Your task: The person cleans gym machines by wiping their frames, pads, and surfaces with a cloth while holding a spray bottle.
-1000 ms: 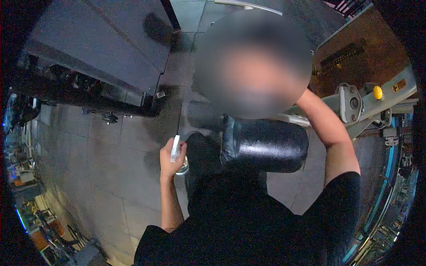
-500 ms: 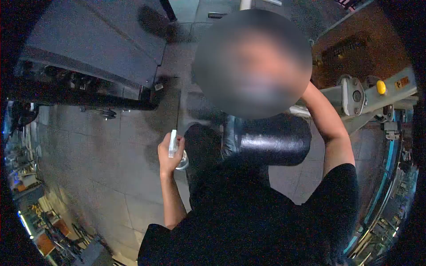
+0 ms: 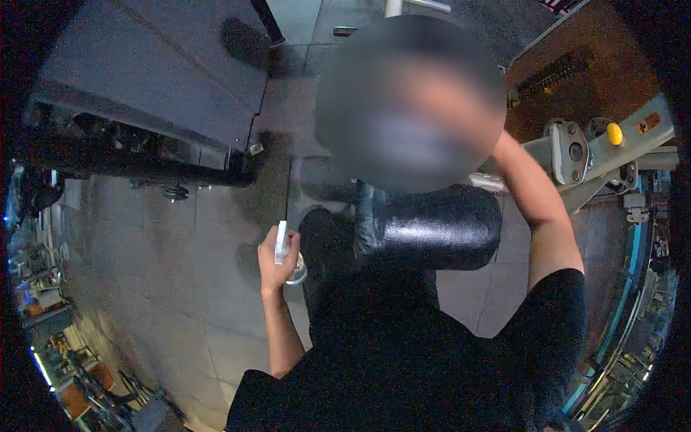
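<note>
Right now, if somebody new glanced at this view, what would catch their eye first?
Probably the large blurred disc at top centre, with the right forearm running into it, then the shiny black padded roll just below. Left of the roll, the left hand grips a white-topped container. At the upper right, a bright yellow knob stands out on a pale metal frame.
</note>
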{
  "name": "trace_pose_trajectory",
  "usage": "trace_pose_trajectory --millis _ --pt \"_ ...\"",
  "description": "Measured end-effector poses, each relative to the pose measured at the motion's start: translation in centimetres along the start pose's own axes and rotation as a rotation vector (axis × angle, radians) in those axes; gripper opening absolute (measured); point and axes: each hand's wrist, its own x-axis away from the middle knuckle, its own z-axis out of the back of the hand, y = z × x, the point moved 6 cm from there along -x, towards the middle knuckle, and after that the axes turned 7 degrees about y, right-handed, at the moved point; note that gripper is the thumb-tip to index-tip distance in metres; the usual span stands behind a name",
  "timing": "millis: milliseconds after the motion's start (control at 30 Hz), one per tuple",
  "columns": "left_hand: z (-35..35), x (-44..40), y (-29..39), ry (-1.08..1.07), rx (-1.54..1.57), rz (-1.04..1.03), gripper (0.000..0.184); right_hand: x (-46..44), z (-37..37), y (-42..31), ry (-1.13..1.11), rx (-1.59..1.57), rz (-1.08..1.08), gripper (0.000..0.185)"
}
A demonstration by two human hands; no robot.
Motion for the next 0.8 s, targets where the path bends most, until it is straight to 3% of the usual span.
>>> trace_pose_trajectory --millis 67,100,133,167,200,267,300,333,400,467,533,600,633,700,733,800 --pt "0.0 0.0 0.0 0.013 -0.019 -0.047 0.015 -2.6 -2.3 7.2 0.158 0.039 -0.157 0.054" --pt "0.1 0.0 0.2 0.021 -0.009 -0.049 0.015 -3.8 -3.6 10.8 0.152 0.051 -0.244 0.048" --pt "0.1 0.2 0.5 0.019 -0.013 -0.043 0.015 -4.7 -5.4 14.4 0.136 0.031 -0.461 0.045" --pt "0.2 0.2 0.8 0.024 0.034 -0.01 0.014 -6.4 -5.3 16.9 0.167 0.05 -0.471 0.045" --pt "0.2 0.0 1.0 0.031 0.082 0.015 0.014 -7.0 -4.4 16.3 0.17 0.051 -0.476 0.045" --pt "0.1 -0.3 0.7 0.028 0.079 0.016 0.014 -7.5 -3.2 15.1 0.185 -0.039 -0.747 0.05" --pt "0.0 -0.1 0.5 0.026 0.077 0.027 0.014 -7.4 -4.5 14.6 0.056 0.138 -0.529 0.047" --pt "-0.1 -0.2 0.4 0.02 0.078 0.024 0.014 -6.3 -4.5 11.7 0.08 -0.082 -0.502 0.046" --pt "-0.5 -0.4 0.5 -0.011 0.089 -0.024 0.013 -4.4 -2.3 1.8 -0.055 -0.116 -0.2 0.041" --pt "-0.9 -0.7 0.2 -0.028 0.04 -0.049 0.013 -0.9 -1.5 -6.3 -0.142 -0.286 0.116 0.056" --pt "-1.4 -1.1 0.3 -0.05 -0.016 -0.085 0.013 0.6 -0.6 -10.3 -0.223 -0.163 0.369 0.061" --pt "-1.6 -1.5 0.3 -0.06 0.013 -0.048 0.012 -1.5 -1.2 -6.9 -0.222 -0.2 0.33 0.057" --pt "-1.6 -1.8 1.0 -0.061 0.006 -0.05 0.012 -3.1 -2.6 -3.3 -0.093 -0.216 0.246 0.049" --pt "-0.9 -2.0 3.2 -0.003 0.027 -0.09 0.012 -7.6 -2.7 3.7 -0.099 -0.145 -0.135 0.036" --pt "-0.8 -2.1 3.3 0.004 0.022 -0.089 0.012 -9.0 -3.9 7.1 0.089 -0.155 -0.225 0.035" --pt "-0.5 -1.9 3.3 0.015 0.072 -0.066 0.012 -10.7 -4.4 7.4 -0.019 -0.116 -0.337 0.037"
